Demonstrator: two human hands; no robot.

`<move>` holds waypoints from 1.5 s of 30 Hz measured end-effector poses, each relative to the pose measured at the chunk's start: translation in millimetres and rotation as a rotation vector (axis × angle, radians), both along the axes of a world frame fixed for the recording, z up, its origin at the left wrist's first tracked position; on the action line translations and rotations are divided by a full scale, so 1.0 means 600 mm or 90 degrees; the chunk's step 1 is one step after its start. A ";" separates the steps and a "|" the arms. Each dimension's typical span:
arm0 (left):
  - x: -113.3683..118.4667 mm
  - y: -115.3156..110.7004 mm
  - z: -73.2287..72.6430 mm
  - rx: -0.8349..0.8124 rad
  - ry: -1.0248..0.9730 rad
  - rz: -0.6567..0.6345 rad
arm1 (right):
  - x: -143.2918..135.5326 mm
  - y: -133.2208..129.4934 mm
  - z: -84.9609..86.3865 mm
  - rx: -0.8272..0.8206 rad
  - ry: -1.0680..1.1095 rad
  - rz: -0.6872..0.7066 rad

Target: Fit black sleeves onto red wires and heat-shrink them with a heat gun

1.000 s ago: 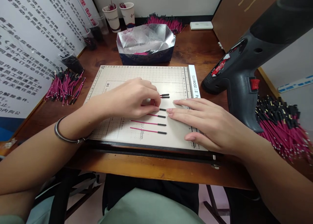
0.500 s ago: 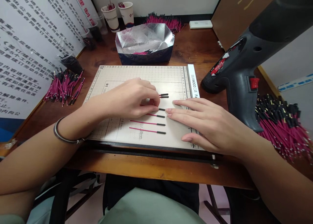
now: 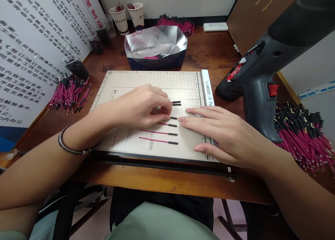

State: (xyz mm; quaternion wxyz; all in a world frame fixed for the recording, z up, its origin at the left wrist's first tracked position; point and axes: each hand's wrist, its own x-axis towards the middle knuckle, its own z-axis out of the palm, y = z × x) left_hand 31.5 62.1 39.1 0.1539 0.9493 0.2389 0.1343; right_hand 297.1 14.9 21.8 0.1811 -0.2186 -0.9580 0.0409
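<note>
While the left hand (image 3: 150,105) pinches thumb and forefinger together, apparently on a black-tipped wire (image 3: 173,118) upon the paper trimmer's gridded bed (image 3: 138,80), the right hand's (image 3: 222,133) spread, empty fingers seemingly align its end, calling next for a light, steady touch.

Thin dark bracelet (image 3: 64,147), pale green top (image 3: 159,222)

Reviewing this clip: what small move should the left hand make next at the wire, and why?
Probably the left hand should let go of the wire it pinches: its black end roughly lines up with those of the loose wires nearer the person, and the right hand has its fingertips close to that end.
</note>
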 end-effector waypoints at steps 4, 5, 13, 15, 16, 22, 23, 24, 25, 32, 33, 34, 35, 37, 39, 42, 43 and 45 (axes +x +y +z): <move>0.000 -0.001 0.003 -0.001 0.018 0.008 | 0.005 0.003 -0.003 -0.018 -0.002 0.001; -0.001 -0.001 0.003 -0.004 0.024 0.012 | 0.005 0.004 -0.004 -0.020 -0.003 0.002; -0.003 -0.001 0.003 -0.004 0.019 -0.004 | 0.005 0.003 -0.008 -0.019 0.027 -0.007; -0.002 0.000 0.001 0.011 -0.002 0.005 | 0.006 0.002 -0.009 -0.017 0.046 -0.017; -0.001 0.000 -0.001 0.022 -0.016 0.021 | 0.007 0.002 -0.009 -0.021 0.049 -0.018; 0.001 0.011 -0.014 0.096 -0.067 0.132 | 0.011 0.005 -0.010 -0.079 0.103 -0.067; 0.001 0.013 -0.016 0.102 -0.063 0.135 | 0.011 0.006 -0.011 -0.082 0.119 -0.080; 0.000 0.014 -0.017 0.107 -0.058 0.134 | 0.010 0.007 -0.013 -0.081 0.131 -0.094; 0.000 0.016 -0.019 0.109 -0.052 0.129 | 0.009 0.007 -0.014 -0.078 0.140 -0.107; 0.004 0.017 -0.031 0.119 -0.044 0.114 | 0.004 0.008 -0.023 -0.056 0.141 -0.131; 0.004 0.017 -0.031 0.116 -0.043 0.115 | 0.005 0.008 -0.023 -0.057 0.141 -0.129; 0.004 0.016 -0.031 0.112 -0.043 0.117 | 0.005 0.007 -0.024 -0.058 0.138 -0.126; 0.004 0.016 -0.030 0.107 -0.041 0.119 | 0.006 0.007 -0.024 -0.059 0.133 -0.120; 0.003 0.014 -0.027 0.091 -0.035 0.120 | 0.007 0.007 -0.023 -0.057 0.118 -0.106; 0.002 0.012 -0.024 0.071 -0.029 0.113 | 0.008 0.008 -0.022 -0.061 0.096 -0.090; 0.001 0.009 -0.019 0.047 -0.021 0.102 | 0.008 0.009 -0.022 -0.068 0.063 -0.077; 0.001 0.008 -0.018 0.043 -0.018 0.101 | 0.008 0.009 -0.022 -0.068 0.054 -0.074; 0.001 0.008 -0.018 0.037 -0.018 0.101 | 0.008 0.010 -0.021 -0.064 0.041 -0.070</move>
